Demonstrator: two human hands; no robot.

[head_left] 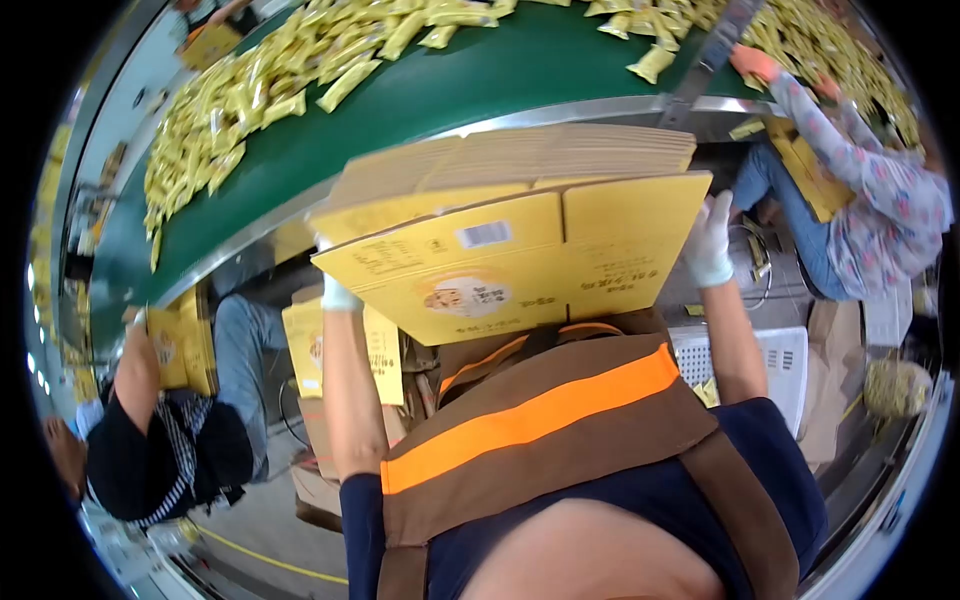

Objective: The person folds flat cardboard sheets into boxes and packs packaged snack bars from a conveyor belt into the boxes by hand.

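A thick stack of flat yellow cardboard cartons is in front of my body, tilted, with printing and a barcode on the face toward me. My left hand, in a white glove, grips the stack's left end, its fingers mostly hidden behind the cardboard. At the right end my right hand, gloved too, is pressed to the edge with its thumb up. Just beyond the stack runs the metal edge of a green conveyor belt.
Yellow wrapped packets are heaped along the belt. One co-worker sits at left, another at right, reaching over the belt. A white plastic crate stands low at right. Another yellow carton is beside my left forearm.
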